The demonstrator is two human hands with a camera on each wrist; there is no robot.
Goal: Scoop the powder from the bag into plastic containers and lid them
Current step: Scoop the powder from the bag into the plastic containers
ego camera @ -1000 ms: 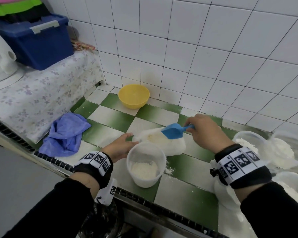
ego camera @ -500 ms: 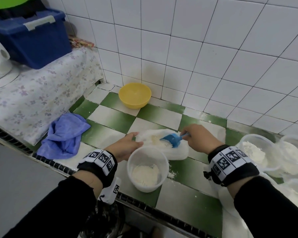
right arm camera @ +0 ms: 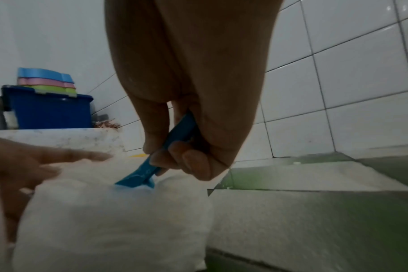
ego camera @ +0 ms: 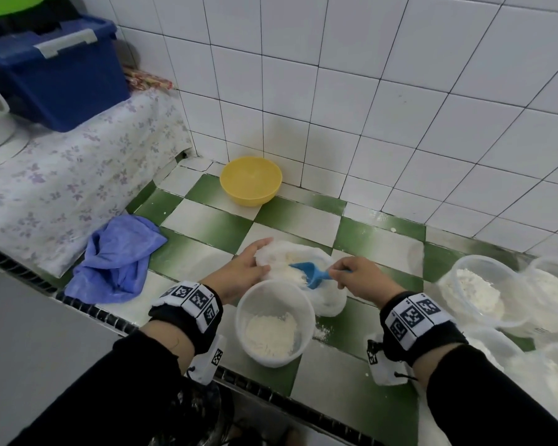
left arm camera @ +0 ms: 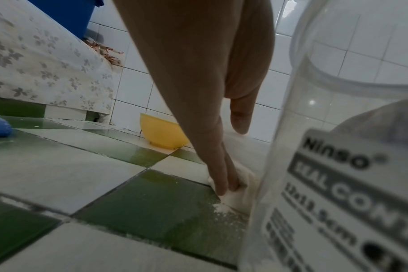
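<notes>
Your left hand [ego camera: 243, 271], fingers extended, steadies the soft white powder bag [ego camera: 327, 302] so its mouth stays open; your right hand [ego camera: 361, 276] pinches the small blue plastic scoop [ego camera: 310, 272], dug into the powder beside the half-filled clear plastic container [ego camera: 274, 321].

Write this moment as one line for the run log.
right hand grips scoop in bag | left hand holds bag | container partly filled

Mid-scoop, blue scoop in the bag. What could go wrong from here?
1. The scoop has to cross the bag's rim to the container; powder already lies on the counter between them, so more spill seems likely.
2. The left hand only rests on the soft bag's edge; it could sag or slide as the right hand digs.
3. The container stands unheld near the counter edge; a wrist could knock it.
</notes>
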